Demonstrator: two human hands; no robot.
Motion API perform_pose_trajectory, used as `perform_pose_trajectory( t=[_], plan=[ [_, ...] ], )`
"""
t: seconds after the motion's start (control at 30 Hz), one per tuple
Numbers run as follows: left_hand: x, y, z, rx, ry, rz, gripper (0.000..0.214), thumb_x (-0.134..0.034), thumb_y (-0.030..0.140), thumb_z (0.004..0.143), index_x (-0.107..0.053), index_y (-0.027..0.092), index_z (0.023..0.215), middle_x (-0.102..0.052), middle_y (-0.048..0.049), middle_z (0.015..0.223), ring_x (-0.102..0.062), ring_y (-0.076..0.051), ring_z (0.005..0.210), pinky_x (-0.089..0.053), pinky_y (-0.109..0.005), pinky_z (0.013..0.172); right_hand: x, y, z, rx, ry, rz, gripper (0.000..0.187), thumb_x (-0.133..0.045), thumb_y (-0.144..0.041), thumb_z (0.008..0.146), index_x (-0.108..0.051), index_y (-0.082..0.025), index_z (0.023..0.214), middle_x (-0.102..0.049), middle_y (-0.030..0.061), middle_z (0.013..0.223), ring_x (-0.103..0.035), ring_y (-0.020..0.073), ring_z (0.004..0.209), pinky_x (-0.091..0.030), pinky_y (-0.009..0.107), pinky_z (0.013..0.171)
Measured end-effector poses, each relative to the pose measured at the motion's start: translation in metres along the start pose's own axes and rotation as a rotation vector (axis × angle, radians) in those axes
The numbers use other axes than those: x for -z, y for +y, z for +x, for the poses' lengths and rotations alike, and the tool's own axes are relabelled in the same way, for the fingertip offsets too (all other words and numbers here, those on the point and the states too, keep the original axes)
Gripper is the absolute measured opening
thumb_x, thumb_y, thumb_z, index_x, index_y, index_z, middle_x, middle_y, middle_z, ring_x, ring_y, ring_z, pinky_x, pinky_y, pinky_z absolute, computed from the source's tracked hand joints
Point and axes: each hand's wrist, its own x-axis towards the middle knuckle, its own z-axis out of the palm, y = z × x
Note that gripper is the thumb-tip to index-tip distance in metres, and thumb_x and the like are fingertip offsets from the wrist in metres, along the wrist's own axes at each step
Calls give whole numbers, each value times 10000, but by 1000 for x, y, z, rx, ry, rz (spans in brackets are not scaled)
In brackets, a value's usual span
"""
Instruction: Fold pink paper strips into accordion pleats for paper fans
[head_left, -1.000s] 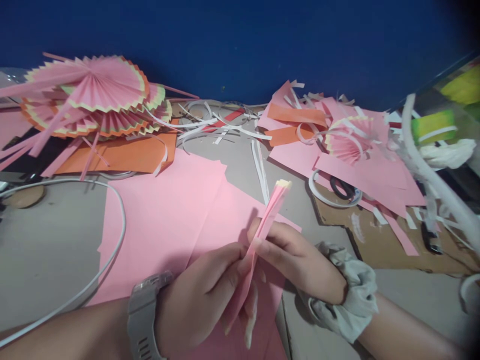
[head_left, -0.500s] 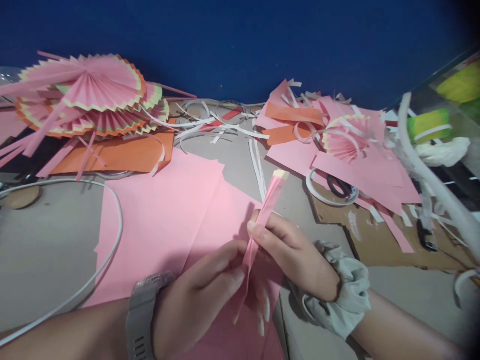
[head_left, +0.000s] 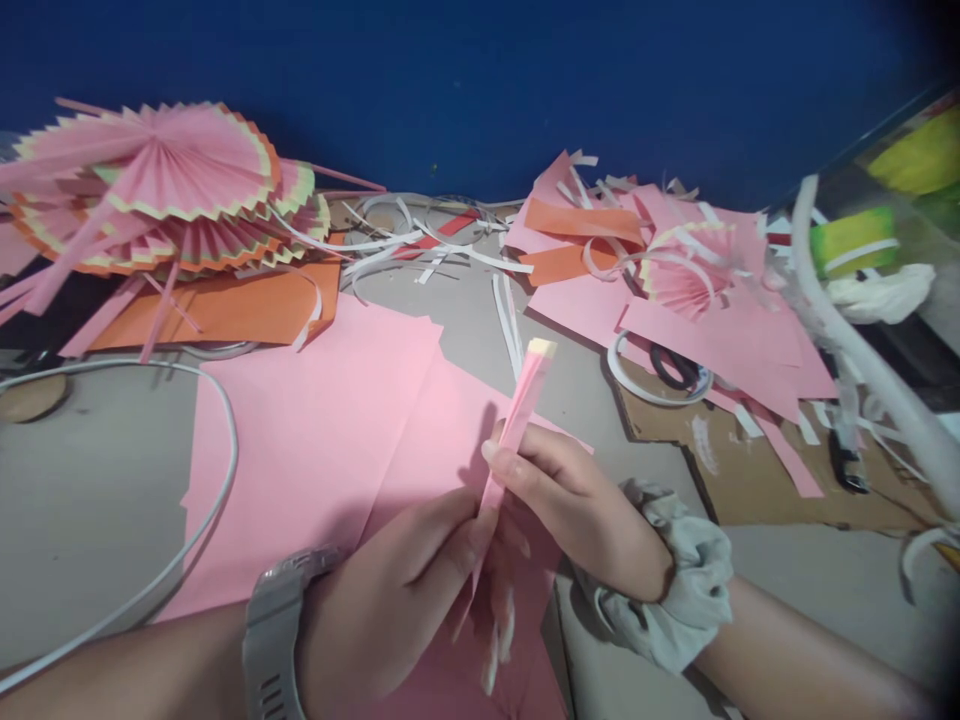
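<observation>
A narrow bundle of pleated pink paper (head_left: 522, 410) with a pale yellow end slants between my two hands. My left hand (head_left: 405, 580) pinches its lower part, thumb against the fingers. Higher up, my right hand (head_left: 559, 485) grips the bundle between thumb and fingers. The yellow end points up and away from me. Below my hands, the lower end of the folded paper is partly hidden by fingers. Flat pink paper sheets (head_left: 300, 430) lie on the table under and to the left of my hands.
Pleated paper rosettes (head_left: 180, 165) are stacked at the back left, above orange paper (head_left: 225, 305). White strips (head_left: 420, 245) are scattered at the back. Pink scraps (head_left: 720, 340) and a cardboard piece (head_left: 750, 480) lie to the right. A white cable (head_left: 234, 440) curves on the left.
The pleats look pressed more tightly together near my left hand's thumb. Both hands keep hold of the bundle, and the whole view has shifted slightly.
</observation>
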Motion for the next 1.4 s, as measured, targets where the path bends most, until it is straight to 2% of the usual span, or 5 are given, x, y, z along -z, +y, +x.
perform_pose_trajectory(
  t=[0.3,0.5,0.83,1.1,1.4],
  plan=[
    [0,6,-6,-23,-31,-163,332,-305,340,938,-467,156,714,-540,4,569,-521,-91,507,-413,-218,538,9,1,-1,134,71,-84,321,-390,-382,897,-455,-179,656,-391,-27,624,-380,95,564,-354,224,531],
    [2,5,-2,-90,-45,-141,252,-317,301,939,-456,160,783,-521,31,549,-536,-75,474,-420,-192,520,6,0,-2,106,-200,53,288,-422,-378,886,-571,-150,792,-539,6,665,-503,99,583,-409,213,544],
    [0,-1,-7,-80,26,-54,243,-307,317,939,-437,184,783,-431,62,539,-437,-52,433,-407,-184,479,7,-3,1,64,-235,98,313,-428,-332,894,-576,-139,697,-575,12,657,-535,95,601,-430,203,569],
    [-1,2,-7,-55,84,-37,272,-358,373,916,-457,180,752,-474,45,532,-443,-77,478,-409,-217,538,1,2,0,55,-5,-176,309,-410,-344,890,-505,-158,663,-475,-19,633,-442,95,586,-366,212,540],
    [-3,-3,-9,5,119,3,279,-326,400,916,-443,188,778,-436,44,569,-415,-85,479,-446,-233,533,0,0,1,53,84,-87,367,-413,-375,891,-444,-173,586,-477,-40,540,-467,79,519,-385,201,525]
  ],
)
